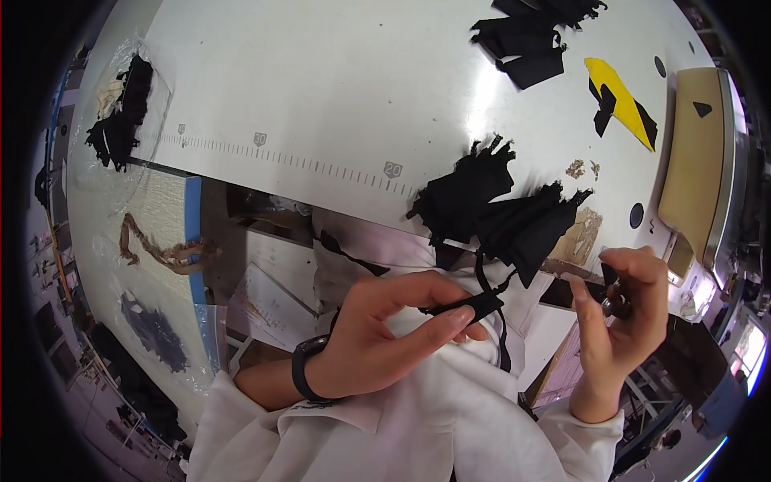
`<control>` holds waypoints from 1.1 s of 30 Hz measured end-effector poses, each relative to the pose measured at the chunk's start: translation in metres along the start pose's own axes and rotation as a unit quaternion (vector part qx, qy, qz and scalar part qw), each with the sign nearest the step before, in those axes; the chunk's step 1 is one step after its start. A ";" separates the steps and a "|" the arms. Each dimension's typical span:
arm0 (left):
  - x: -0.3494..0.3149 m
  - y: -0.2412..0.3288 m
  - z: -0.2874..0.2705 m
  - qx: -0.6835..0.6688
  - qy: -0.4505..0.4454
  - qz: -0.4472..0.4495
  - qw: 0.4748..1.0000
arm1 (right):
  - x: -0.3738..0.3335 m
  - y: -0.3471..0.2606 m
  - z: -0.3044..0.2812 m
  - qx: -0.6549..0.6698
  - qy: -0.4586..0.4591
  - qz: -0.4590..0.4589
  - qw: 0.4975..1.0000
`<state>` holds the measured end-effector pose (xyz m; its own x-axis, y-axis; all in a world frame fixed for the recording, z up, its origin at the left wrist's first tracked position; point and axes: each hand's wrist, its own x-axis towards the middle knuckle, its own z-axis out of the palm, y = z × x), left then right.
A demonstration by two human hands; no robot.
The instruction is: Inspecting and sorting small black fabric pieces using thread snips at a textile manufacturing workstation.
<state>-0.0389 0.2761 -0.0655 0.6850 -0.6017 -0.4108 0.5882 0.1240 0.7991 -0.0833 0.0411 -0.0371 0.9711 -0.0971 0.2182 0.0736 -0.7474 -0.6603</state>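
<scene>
My left hand (393, 329) pinches a narrow black strip of fabric (470, 305) between thumb and fingers, close to my white coat. A thin black strap hangs from it. My right hand (622, 309) is raised at the right with its fingers closed on a small dark piece (612, 277). Just above both hands, a pile of black fabric pieces (502, 213) hangs over the near edge of the white table (337, 88). A black band is around my left wrist.
More black fabric pieces (526, 44) lie at the table's far end, beside a yellow patch (614, 92). A tan machine body (699, 161) stands at the right. A plastic bag with black pieces (124, 112) lies at the left. A ruler scale runs along the table edge.
</scene>
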 end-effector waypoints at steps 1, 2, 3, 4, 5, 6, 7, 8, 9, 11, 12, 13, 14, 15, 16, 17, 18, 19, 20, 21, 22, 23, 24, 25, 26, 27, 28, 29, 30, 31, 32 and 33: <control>0.001 -0.001 0.000 0.004 -0.002 0.002 1.000 | -0.004 0.003 0.001 -0.002 -0.008 0.051 0.999; 0.001 -0.002 0.000 0.005 -0.005 0.000 1.000 | -0.007 0.003 0.001 -0.002 -0.015 0.105 0.994; 0.001 -0.003 -0.001 0.030 -0.020 -0.004 0.999 | -0.004 0.003 0.004 -0.016 -0.023 0.114 0.993; 0.002 -0.005 -0.001 0.055 -0.036 -0.007 0.998 | 0.000 0.007 0.011 0.021 -0.030 0.131 0.991; 0.003 -0.007 0.000 0.057 -0.040 -0.008 0.998 | 0.004 0.010 0.018 0.058 -0.036 0.145 0.987; 0.003 -0.010 0.001 0.067 -0.048 0.000 0.997 | 0.008 0.009 0.022 0.097 -0.058 0.179 0.977; 0.003 -0.012 0.003 0.076 -0.056 0.007 0.996 | 0.005 0.016 0.021 0.122 -0.071 0.183 0.973; 0.003 -0.014 0.004 0.078 -0.058 0.007 0.995 | 0.003 0.022 0.022 0.148 -0.085 0.186 0.968; 0.004 -0.016 0.006 0.082 -0.062 0.001 0.995 | 0.006 0.020 0.017 0.148 -0.094 0.201 0.964; 0.007 -0.020 0.011 0.087 -0.068 -0.006 0.994 | 0.008 0.021 0.008 0.162 -0.074 0.222 0.959; 0.010 -0.022 0.014 0.089 -0.068 -0.018 0.994 | 0.009 0.023 0.001 0.176 -0.057 0.243 0.952; 0.014 -0.025 0.017 0.090 -0.068 -0.030 0.993 | 0.013 0.028 -0.010 0.170 -0.087 0.282 0.940; 0.017 -0.029 0.020 0.091 -0.070 -0.032 0.993 | 0.015 0.032 -0.015 0.158 -0.084 0.282 0.942; 0.021 -0.033 0.023 0.065 -0.059 -0.048 0.995 | 0.016 0.035 -0.017 0.146 -0.081 0.282 0.945; 0.024 -0.035 0.024 0.039 -0.048 -0.064 0.996 | 0.016 0.034 -0.015 0.124 -0.051 0.238 0.962; 0.027 -0.035 0.024 0.035 -0.048 -0.073 0.996 | 0.014 0.030 -0.011 0.068 -0.016 0.215 0.974; 0.027 -0.035 0.024 0.036 -0.050 -0.075 0.995 | 0.012 0.021 -0.010 0.011 0.021 0.190 0.982; 0.026 -0.036 0.025 0.022 -0.044 -0.068 0.996 | 0.005 0.013 -0.010 -0.006 0.021 0.198 0.980; 0.026 -0.036 0.026 0.009 -0.039 -0.061 0.997 | -0.002 0.013 -0.015 -0.059 -0.016 0.114 0.992; 0.025 -0.035 0.026 0.010 -0.041 -0.063 0.997 | -0.008 0.014 -0.019 -0.111 -0.053 0.029 0.992; 0.024 -0.034 0.027 0.009 -0.043 -0.068 0.997 | -0.010 0.013 -0.020 -0.143 -0.061 -0.037 0.987; 0.024 -0.033 0.028 0.008 -0.044 -0.074 0.996 | -0.013 0.011 -0.020 -0.165 -0.063 -0.070 0.982; 0.024 -0.032 0.029 0.010 -0.046 -0.076 0.996 | -0.016 0.011 -0.019 -0.187 -0.064 -0.103 0.975; 0.023 -0.031 0.030 0.015 -0.048 -0.075 0.996 | -0.017 0.013 -0.016 -0.193 -0.058 -0.128 0.971; 0.023 -0.031 0.031 0.019 -0.049 -0.073 0.996 | -0.015 0.012 -0.013 -0.192 -0.057 -0.125 0.972; 0.022 -0.031 0.031 0.021 -0.049 -0.075 0.996 | -0.013 0.011 -0.010 -0.195 -0.079 -0.138 0.968; 0.022 -0.032 0.032 0.010 -0.041 -0.076 0.996 | -0.011 0.012 -0.007 -0.197 -0.100 -0.152 0.963; 0.022 -0.033 0.032 -0.002 -0.032 -0.075 0.997 | -0.010 0.013 -0.006 -0.198 -0.113 -0.155 0.961; 0.022 -0.032 0.032 -0.002 -0.032 -0.076 0.997 | -0.011 0.016 -0.004 -0.197 -0.113 -0.155 0.961; 0.022 -0.029 0.032 0.011 -0.044 -0.077 0.996 | -0.013 0.020 -0.003 -0.152 -0.080 -0.125 0.977; 0.021 -0.026 0.033 0.023 -0.055 -0.076 0.995 | -0.013 0.022 -0.003 -0.107 -0.048 -0.096 0.988; 0.021 -0.023 0.035 0.022 -0.053 -0.076 0.995 | -0.015 0.019 -0.007 -0.024 -0.043 -0.030 0.998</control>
<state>-0.0531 0.2333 -0.0767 0.5392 -0.6914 -0.4808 0.6595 -0.0083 0.7516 -0.0981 0.0235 -0.0480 0.9814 0.0034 0.1919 0.1225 -0.7808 -0.6126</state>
